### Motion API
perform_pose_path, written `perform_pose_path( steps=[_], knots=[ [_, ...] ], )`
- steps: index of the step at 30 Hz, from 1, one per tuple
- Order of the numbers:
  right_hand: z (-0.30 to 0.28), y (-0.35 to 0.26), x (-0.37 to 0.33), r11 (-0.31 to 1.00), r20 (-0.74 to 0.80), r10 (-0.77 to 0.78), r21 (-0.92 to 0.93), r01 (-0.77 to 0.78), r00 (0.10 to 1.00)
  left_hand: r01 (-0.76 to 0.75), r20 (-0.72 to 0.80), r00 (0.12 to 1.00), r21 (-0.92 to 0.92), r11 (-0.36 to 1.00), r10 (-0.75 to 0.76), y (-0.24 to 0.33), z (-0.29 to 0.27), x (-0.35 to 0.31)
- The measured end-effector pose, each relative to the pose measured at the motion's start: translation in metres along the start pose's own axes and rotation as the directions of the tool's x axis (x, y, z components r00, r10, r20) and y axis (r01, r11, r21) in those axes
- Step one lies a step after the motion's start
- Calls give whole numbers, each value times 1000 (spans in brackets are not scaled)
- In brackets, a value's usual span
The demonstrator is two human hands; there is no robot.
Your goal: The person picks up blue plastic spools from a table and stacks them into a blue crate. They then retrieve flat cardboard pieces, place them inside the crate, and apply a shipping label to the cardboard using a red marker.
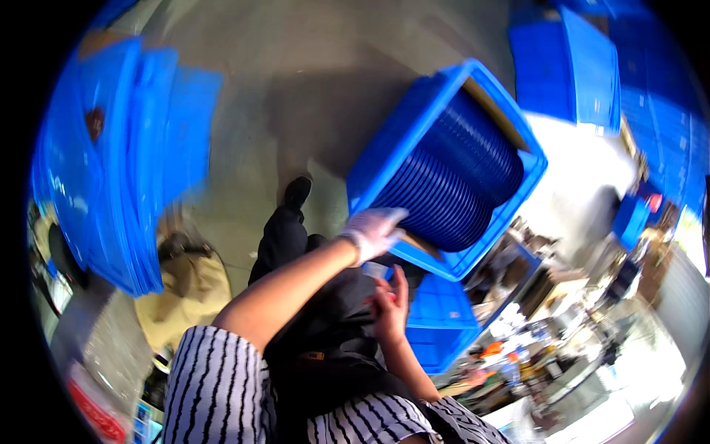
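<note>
A blue plastic crate [510, 96] stands at a slant in front of me. Inside it, dark blue ribbed discs [444, 192] are packed on edge in two rows. My left hand [372, 234], in a thin whitish glove, is on the crate's near left rim, its fingers hooked over the edge beside the nearer row. My right hand [390, 302] is raised below the crate's near corner, close to my legs. It looks bare, with the index finger and thumb apart and the other fingers partly curled. No held thing shows in it.
Stacked blue panels or folded crates [118, 163] stand at the left, above a tan sack [188, 292]. Another blue crate [440, 325] lies beneath the filled one. More blue crates [566, 70] are at the far right. Assorted clutter [540, 348] covers the lower right.
</note>
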State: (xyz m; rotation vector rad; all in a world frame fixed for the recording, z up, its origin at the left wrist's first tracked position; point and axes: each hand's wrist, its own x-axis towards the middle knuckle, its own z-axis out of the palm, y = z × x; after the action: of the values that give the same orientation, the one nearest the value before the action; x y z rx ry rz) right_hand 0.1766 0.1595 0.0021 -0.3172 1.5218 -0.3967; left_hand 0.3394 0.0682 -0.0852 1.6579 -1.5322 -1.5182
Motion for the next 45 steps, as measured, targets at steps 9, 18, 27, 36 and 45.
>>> perform_pose_path(
  steps=[9, 18, 27, 36, 45],
  knots=[
    [134, -39, -41, 860, 191, 177, -507, -57, 966, 484, 131, 812, 391, 783, -568, -125, -25, -203],
    [151, -21, -58, 857, 89, 103, -514, -43, 991, 455, -35, 886, 257, 853, -462, -152, -12, -226],
    [32, -11, -71, 634, 188, -337, -679, 369, 923, 281, 148, 910, 468, 838, -387, -114, -4, -182],
    [-256, 18, -17, 780, -309, -565, -502, 373, 765, 32, 131, 978, 679, 734, -164, 88, 99, -15],
    [-441, -20, 134, 824, -278, -566, -194, 532, 776, 127, -207, 978, 644, 754, 13, 219, 325, 239]
  ],
)
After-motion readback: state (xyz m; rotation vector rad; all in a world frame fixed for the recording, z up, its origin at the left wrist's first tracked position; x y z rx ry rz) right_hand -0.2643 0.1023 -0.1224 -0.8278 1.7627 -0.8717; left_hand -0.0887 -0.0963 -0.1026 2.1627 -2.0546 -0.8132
